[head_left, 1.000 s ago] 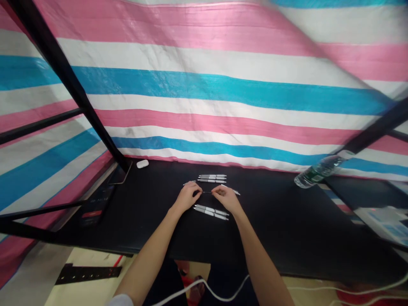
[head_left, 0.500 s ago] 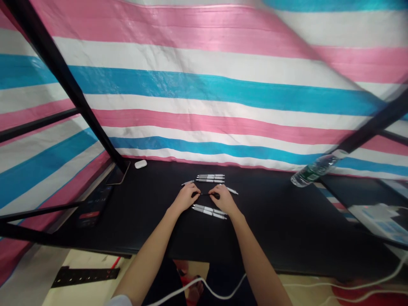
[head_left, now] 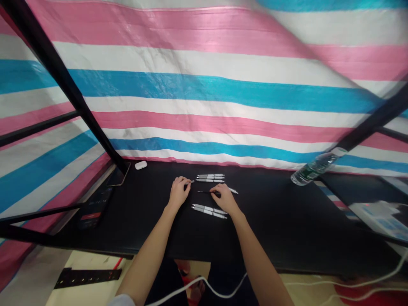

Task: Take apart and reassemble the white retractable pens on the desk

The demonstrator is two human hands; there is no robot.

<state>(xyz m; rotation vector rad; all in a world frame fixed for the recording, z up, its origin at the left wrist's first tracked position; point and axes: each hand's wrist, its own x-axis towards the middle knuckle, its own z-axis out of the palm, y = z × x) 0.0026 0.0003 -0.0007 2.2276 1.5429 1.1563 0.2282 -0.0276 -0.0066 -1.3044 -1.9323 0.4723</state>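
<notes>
The white-and-grey pens (head_left: 218, 215) look like smooth plastic with a faint sheen, on a smooth, satin-matt black tabletop (head_left: 274, 221). From the pens, the striped sheeting (head_left: 204, 123) at 12 o'clock resembles creased plastic, glossy in patches. Near 3 o'clock the bottle (head_left: 314, 169) is clear, shiny plastic. Toward 10 o'clock, the white case (head_left: 140, 165) looks smooth and plastic, the black frame (head_left: 58, 69) like painted metal.

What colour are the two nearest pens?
Mostly white pens with grey parts, clearest in the head view.

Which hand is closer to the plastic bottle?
Right: the right hand is to the left of the bottle; the left hand is farther left.
</notes>
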